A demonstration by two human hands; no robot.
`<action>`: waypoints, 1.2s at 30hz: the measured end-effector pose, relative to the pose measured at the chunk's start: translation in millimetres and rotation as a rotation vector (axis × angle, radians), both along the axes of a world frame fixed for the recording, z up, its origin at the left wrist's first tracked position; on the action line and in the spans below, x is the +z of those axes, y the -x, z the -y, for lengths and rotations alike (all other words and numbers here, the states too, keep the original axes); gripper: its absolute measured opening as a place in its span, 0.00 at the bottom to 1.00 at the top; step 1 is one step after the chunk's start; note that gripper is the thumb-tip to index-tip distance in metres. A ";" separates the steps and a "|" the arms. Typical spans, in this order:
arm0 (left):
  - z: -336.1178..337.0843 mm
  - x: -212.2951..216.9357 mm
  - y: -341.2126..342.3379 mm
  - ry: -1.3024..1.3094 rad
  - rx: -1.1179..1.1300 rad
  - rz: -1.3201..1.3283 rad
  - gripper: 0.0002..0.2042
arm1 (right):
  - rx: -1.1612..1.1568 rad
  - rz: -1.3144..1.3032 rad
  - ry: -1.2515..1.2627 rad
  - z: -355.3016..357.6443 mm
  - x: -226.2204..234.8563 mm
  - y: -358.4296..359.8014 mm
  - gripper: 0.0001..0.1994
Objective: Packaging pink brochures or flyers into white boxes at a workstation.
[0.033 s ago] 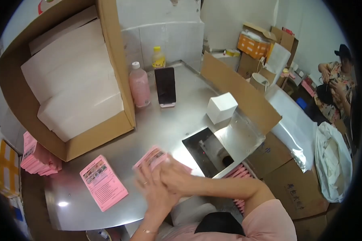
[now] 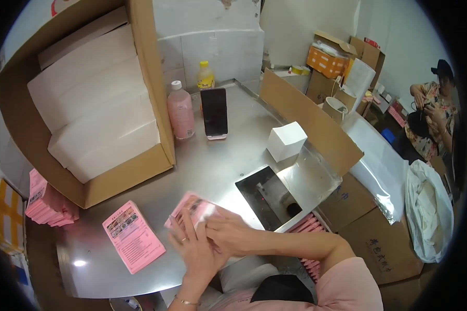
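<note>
At the left edge of the table [image 2: 241, 111] there is a pile of pink printed packets [image 2: 51, 203]; what carries it, I cannot tell. To the right, near the front edge, a flat rectangular pink stack with printed pictures and text [image 2: 134, 238] lies alone. Further right, near the middle of the front edge, a pink printed rectangular packet [image 2: 193, 202] is under both hands. The left hand [image 2: 196, 248] lays its fingers, stretched and slightly apart, over the packet; whether the thumb pinches, I cannot tell. The right hand [image 2: 227, 233] bends its fingers beside it, their grasp hidden. The packet looks light, thin and rather soft, probably easy to crease and to slide on the smooth metal; its long sides seem the best hold. Right of the hands, a dark rectangular opening [image 2: 264, 199] interrupts the table.
</note>
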State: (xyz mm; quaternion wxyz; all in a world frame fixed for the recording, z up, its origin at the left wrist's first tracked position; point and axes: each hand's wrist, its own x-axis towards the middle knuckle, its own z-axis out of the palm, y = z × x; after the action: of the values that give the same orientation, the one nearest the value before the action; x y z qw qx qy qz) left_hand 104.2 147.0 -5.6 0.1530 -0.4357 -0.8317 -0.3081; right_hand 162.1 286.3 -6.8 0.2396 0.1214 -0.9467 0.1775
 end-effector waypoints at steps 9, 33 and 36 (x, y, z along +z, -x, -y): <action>6.9 -1.1 -1.8 0.275 -0.059 -0.065 0.32 | -1.055 -0.265 -0.291 -219.0 30.3 -45.1 0.29; -4.1 -5.4 8.4 0.172 -0.024 -0.101 0.28 | -1.069 -0.187 -0.205 -182.7 43.1 -73.1 0.08; -3.3 -5.5 10.0 0.238 -0.046 -0.062 0.29 | -1.038 -0.243 -0.144 -182.7 44.9 -73.4 0.08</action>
State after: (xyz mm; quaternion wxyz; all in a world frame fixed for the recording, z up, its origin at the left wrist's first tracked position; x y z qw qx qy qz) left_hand 94.2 150.3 -11.1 0.1188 -0.4792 -0.8470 -0.1972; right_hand 235.5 469.0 38.1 0.3947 -0.3269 -0.8575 -0.0449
